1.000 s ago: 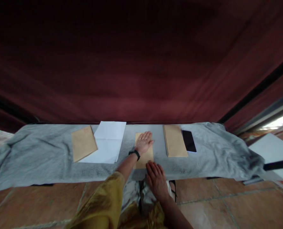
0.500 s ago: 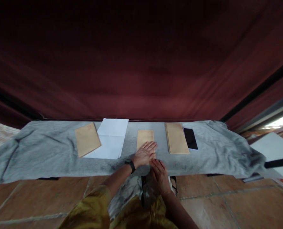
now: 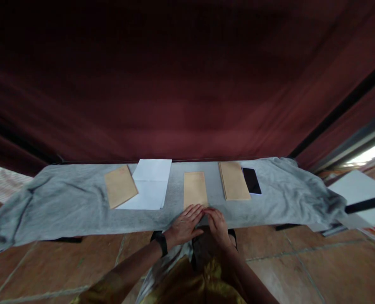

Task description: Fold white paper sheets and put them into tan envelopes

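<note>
A brown paper envelope [image 3: 195, 190] lies on the grey cloth in front of me, its long sides running away from me. My left hand [image 3: 185, 223] rests across its near end, fingers stretched out and thumb apart. At the near right corner of that envelope is my right hand [image 3: 217, 223], its fingers bent and close together, with the tips pinching the edge; the thumb is mostly hidden. The two hands' fingertips meet there. To the right lies a stack of brown envelopes [image 3: 234, 181]. On the left, another brown envelope [image 3: 120, 186] overlaps white paper sheets [image 3: 152, 185] with a crease across them.
Beside the right-hand stack lies a dark-screened phone [image 3: 252, 180]. A grey cloth [image 3: 76, 194] covers the narrow bench or table. Behind it hangs a dark red fabric wall [image 3: 187, 126]. Tiled floor [image 3: 269, 249] shows below, and a white panel [image 3: 361, 194] stands at the far right.
My left hand has slid toward me, from the middle of the envelope to its near end, uncovering most of it. My right hand's fingers have come to the near right corner.
</note>
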A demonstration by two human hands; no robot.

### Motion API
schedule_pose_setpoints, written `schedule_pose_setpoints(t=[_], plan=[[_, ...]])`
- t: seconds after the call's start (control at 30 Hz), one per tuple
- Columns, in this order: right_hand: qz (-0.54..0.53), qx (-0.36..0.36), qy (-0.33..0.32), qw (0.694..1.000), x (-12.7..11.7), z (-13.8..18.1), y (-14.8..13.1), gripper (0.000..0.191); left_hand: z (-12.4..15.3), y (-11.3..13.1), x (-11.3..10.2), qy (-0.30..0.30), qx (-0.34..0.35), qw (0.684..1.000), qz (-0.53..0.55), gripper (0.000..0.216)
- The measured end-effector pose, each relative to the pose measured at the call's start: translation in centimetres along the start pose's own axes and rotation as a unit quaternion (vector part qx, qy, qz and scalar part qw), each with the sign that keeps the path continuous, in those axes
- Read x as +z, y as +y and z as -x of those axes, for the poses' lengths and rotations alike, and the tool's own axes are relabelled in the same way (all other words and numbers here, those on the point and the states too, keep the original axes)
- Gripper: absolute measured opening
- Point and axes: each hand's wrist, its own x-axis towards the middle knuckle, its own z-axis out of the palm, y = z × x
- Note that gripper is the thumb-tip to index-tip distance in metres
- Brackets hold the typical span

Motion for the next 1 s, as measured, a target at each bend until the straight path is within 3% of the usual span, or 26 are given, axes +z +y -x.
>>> schedule_pose_setpoints(t=[0.23,0.4,0.6,0.8,1.0], plan=[[0.169,-0.062,-0.146,0.973,1.7,-6.4,0.6,0.046,0.3,0.2,0.1,-0.004,-0.012,1.0,-0.007,0.064],[0.241,-0.02,-0.131,0.961,4.0,-10.7,1.7,0.051,0.4,0.0,-0.2,-0.004,-0.003,1.0,-0.003,0.067],[0.25,0.058,-0.105,0.961,5.6,-14.2,2.4,0.058,0.3,-0.3,0.4,-0.001,-0.002,1.0,-0.008,0.069],[0.254,0.078,-0.08,0.961,5.8,-14.3,2.2,0.059,0.3,-0.3,0.5,0.004,-0.004,1.0,-0.011,0.069],[0.234,-0.021,-0.06,0.97,3.8,-9.4,2.2,0.051,0.3,-0.2,0.3,0.01,-0.008,1.0,0.0,0.063]])
